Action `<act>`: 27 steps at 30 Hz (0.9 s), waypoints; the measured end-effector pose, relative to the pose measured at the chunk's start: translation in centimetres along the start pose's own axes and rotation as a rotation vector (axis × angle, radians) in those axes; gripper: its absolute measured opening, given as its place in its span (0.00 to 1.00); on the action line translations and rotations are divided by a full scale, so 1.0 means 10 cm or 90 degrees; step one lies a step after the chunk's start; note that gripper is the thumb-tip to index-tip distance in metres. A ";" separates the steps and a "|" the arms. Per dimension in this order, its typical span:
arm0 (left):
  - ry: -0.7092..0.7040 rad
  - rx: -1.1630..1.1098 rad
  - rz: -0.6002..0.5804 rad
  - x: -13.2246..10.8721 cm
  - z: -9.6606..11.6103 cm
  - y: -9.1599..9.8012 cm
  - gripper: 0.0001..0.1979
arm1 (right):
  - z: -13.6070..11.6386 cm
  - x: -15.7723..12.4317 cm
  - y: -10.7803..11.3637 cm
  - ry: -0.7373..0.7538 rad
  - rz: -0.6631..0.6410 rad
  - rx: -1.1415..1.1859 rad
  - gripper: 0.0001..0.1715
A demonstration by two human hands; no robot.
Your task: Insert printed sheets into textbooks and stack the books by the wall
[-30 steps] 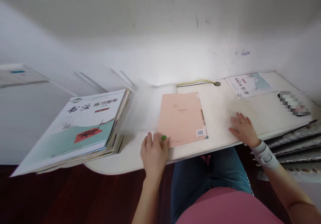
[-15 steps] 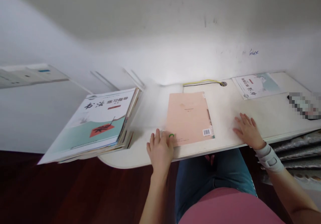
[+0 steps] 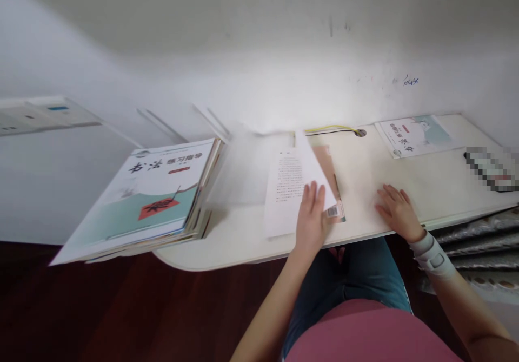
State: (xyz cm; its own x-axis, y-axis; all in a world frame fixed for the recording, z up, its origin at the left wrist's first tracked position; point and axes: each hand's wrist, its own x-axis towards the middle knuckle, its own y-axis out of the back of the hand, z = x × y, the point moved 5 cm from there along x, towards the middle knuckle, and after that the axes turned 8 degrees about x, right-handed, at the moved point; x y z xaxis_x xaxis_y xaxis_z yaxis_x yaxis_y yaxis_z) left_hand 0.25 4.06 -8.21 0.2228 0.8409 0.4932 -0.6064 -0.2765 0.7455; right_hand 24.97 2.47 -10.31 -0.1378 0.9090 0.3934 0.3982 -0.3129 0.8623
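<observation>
The left hand (image 3: 310, 216) pinches the raised white page (image 3: 314, 175) of a peach-covered booklet (image 3: 284, 194) lying open on the desk (image 3: 430, 189). The right hand (image 3: 399, 210) lies open and flat nearby, above a wrist brace (image 3: 432, 257). A stack of calligraphy workbooks (image 3: 158, 199) sits farther left.

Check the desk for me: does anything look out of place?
Yes: the stack of calligraphy workbooks at the left end of the white desk juts past its edge, its near corner hanging over the floor.
</observation>
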 end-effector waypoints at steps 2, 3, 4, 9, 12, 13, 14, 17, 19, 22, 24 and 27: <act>-0.098 0.087 -0.051 0.06 0.25 -0.12 0.29 | -0.09 0.06 0.12 -0.020 0.031 0.172 0.22; -0.130 0.126 -0.074 0.09 0.36 -0.19 0.29 | -0.14 0.09 0.15 -0.041 0.022 0.272 0.22; -0.153 0.159 -0.096 0.11 0.46 -0.25 0.29 | -0.19 0.13 0.17 -0.066 -0.005 0.371 0.22; -0.240 0.229 -0.168 0.12 0.73 -0.43 0.28 | -0.36 0.19 0.11 -0.225 -0.113 0.667 0.25; -0.247 0.262 -0.193 0.11 0.70 -0.41 0.29 | -0.30 0.15 0.04 -0.303 -0.110 0.703 0.26; -0.249 0.275 -0.202 0.12 0.68 -0.40 0.29 | -0.28 0.14 0.02 -0.312 -0.124 0.697 0.26; -0.254 0.285 -0.212 0.12 0.66 -0.39 0.29 | -0.24 0.14 0.02 -0.312 -0.141 0.677 0.27; -0.269 0.300 -0.231 0.14 0.63 -0.39 0.29 | -0.06 0.17 0.12 -0.263 -0.122 0.511 0.28; -0.266 0.306 -0.241 0.15 0.64 -0.43 0.27 | 0.11 0.20 0.25 -0.223 -0.019 0.333 0.26; -0.249 0.317 -0.259 0.15 0.65 -0.52 0.24 | 0.28 0.16 0.32 -0.155 0.062 0.086 0.24; -0.245 0.315 -0.269 0.13 0.67 -0.58 0.23 | 0.33 0.09 0.21 -0.116 0.019 -0.019 0.28; -0.250 0.302 -0.272 0.10 0.70 -0.67 0.24 | 0.38 -0.02 0.02 -0.106 -0.045 -0.080 0.30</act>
State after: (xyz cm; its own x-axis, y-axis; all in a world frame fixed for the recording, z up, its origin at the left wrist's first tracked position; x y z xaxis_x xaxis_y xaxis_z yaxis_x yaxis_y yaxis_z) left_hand 9.85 3.52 -9.60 0.6750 0.7168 0.1746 -0.0312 -0.2087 0.9775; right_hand 28.55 3.25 -11.49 -0.0047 0.9595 0.2817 0.2748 -0.2696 0.9229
